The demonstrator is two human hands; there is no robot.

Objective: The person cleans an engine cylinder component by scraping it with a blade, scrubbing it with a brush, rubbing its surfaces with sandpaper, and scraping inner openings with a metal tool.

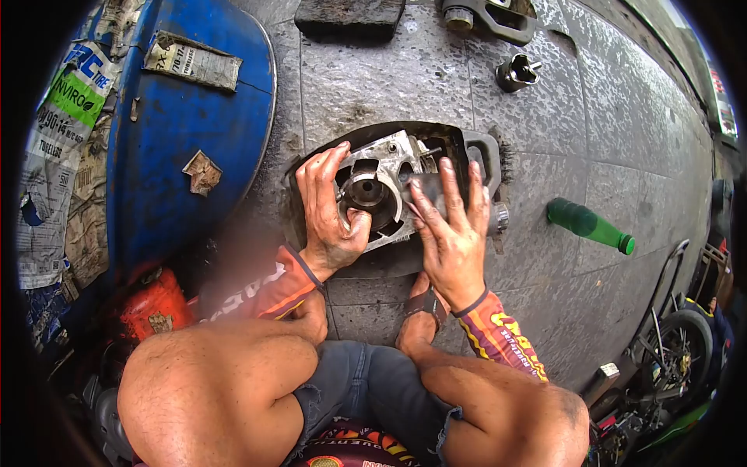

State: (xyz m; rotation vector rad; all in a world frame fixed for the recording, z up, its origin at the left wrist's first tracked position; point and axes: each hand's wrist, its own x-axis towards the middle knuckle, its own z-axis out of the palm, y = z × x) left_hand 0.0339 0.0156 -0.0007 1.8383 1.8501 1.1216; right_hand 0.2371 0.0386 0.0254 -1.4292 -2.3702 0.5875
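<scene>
Clearly, the left grip pinches the metal engine casing (389, 187): the left hand (331, 214) has its thumb at the round bore, its fingers along the outer edge. The casing lies between 2 hands, inside a black cut-down jerrycan (389, 265). The right hand (453, 245) reaches over a blurred grey piece (428, 196), fingers extended; whether they pinch it, I cannot tell.

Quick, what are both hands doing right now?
Left hand: holding the metal part, thumb at its round opening.
Right hand: open, fingers spread; what's under it is too blurred.
</scene>
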